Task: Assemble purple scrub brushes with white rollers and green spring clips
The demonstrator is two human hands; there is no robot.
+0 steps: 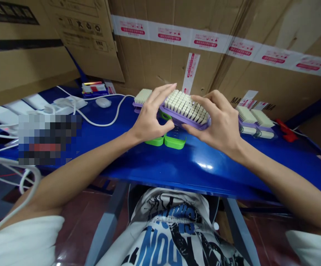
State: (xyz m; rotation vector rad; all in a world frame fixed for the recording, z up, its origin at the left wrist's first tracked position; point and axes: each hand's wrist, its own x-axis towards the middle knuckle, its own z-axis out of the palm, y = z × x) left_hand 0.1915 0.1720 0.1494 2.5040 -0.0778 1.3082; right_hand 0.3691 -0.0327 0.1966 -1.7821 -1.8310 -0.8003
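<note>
A scrub brush (186,107) with a purple base and cream bristles is held above the table, bristles up and slightly tilted. My right hand (218,120) is closed around its right end, thumb along the lower edge and fingers over the bristles. My left hand (152,116) is curved around the left end, with its fingers stretched out and the thumb apart; whether it touches the brush I cannot tell. Beneath lie two bright green plastic pieces (175,142), partly hidden by my left hand. Behind my left hand, another purple brush (143,96) shows in part.
Two more brushes (256,120) stand at the right, near a red object (286,130). White cables and power strips (66,105) cover the left side, beside a white mouse (103,102) and small boxes (94,88). Cardboard (155,55) walls the back of the blue table (149,171).
</note>
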